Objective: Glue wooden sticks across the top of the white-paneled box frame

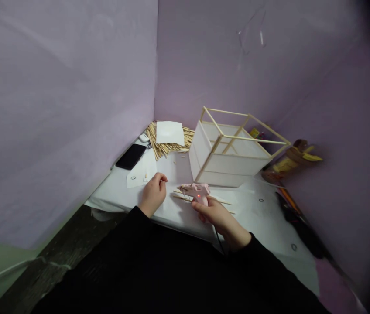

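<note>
My right hand (214, 213) is wrapped round the handle of a pale pink glue gun (196, 190). A red light glows on its side, and its nozzle points left. Two or so thin wooden sticks (182, 198) lie on the table beneath it. To the left, my left hand (155, 191) is closed with thumb and fingertips together; what they hold, if anything, I cannot make out. Behind the glue gun stands a box-shaped model (234, 168) with white panels and a bare stick frame on top.
At the back, a pile of wooden sticks (157, 148) lies partly under a white sheet (169, 132). A black phone (131, 156) rests at the left edge beside a paper (139, 173). On the right are a holder with tools (286, 163) and dark items (299, 226) along the wall.
</note>
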Demonstrator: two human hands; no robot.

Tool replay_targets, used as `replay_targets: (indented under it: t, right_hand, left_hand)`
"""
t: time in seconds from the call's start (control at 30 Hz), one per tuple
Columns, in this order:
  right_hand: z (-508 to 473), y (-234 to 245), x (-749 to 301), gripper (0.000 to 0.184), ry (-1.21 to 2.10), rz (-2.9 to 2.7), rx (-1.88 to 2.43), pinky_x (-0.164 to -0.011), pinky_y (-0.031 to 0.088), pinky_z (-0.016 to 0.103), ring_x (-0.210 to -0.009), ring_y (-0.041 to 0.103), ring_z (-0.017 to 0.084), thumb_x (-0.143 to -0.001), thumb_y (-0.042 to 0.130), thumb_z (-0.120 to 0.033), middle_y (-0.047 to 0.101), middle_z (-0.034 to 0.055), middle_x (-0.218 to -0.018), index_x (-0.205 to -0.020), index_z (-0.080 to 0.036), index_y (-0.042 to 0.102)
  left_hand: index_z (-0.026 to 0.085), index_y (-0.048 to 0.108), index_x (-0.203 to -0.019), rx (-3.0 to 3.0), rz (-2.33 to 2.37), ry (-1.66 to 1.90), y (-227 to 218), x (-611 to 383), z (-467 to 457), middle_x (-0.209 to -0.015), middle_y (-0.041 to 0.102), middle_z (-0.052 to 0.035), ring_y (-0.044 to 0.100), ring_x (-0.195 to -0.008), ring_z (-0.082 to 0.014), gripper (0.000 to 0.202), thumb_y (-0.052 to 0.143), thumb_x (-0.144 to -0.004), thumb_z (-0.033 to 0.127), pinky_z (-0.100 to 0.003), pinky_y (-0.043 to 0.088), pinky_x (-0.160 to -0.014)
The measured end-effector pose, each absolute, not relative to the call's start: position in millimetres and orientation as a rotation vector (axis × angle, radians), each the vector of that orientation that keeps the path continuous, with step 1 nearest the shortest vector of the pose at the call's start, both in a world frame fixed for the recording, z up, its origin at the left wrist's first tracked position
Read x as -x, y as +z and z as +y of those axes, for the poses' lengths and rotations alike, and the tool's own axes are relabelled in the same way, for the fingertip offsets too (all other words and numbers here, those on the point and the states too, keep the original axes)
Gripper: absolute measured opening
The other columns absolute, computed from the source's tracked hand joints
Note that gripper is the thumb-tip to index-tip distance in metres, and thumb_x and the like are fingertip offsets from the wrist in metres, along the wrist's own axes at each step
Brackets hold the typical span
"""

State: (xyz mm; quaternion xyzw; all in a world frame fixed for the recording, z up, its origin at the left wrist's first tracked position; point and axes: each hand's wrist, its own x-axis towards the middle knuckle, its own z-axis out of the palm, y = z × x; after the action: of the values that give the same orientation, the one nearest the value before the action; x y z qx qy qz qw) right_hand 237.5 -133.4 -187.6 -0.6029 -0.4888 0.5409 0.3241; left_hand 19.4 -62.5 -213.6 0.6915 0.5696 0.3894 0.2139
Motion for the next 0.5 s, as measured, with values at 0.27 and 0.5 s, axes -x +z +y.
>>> replay_targets:
  t: [0.27,0.5]
  right_hand:
    - [-122.1,-177.0,-229.8,0.02,1.351,-1.413,1.734,-0.043,0.031,0.024,-0.042,0.044,0.012,-0.077,0.067,-0.038,0.05,-0.0057,-0.045,-0.079,-0.018,0.064]
    - [-119.6,-171.4,-228.1,0.018,1.353,-1.443,1.812,-0.044,0.032,0.024,-0.042,0.045,0.012,-0.081,0.067,-0.036,0.051,-0.0051,-0.047,-0.081,-0.017,0.066]
  left_hand:
    - [0.022,0.055,-0.089,-1.875,1.537,1.154,-214.8,-18.1,-62.1,-0.087,0.067,-0.0028,0.064,-0.082,-0.0207,0.016,0.045,-0.086,0.01,-0.032,0.047,-0.078]
    - [0.023,0.055,-0.088,-1.854,1.502,1.183,-216.6,-18.6,-61.5,-0.087,0.068,-0.0022,0.066,-0.083,-0.0204,0.018,0.045,-0.087,0.008,-0.032,0.048,-0.078]
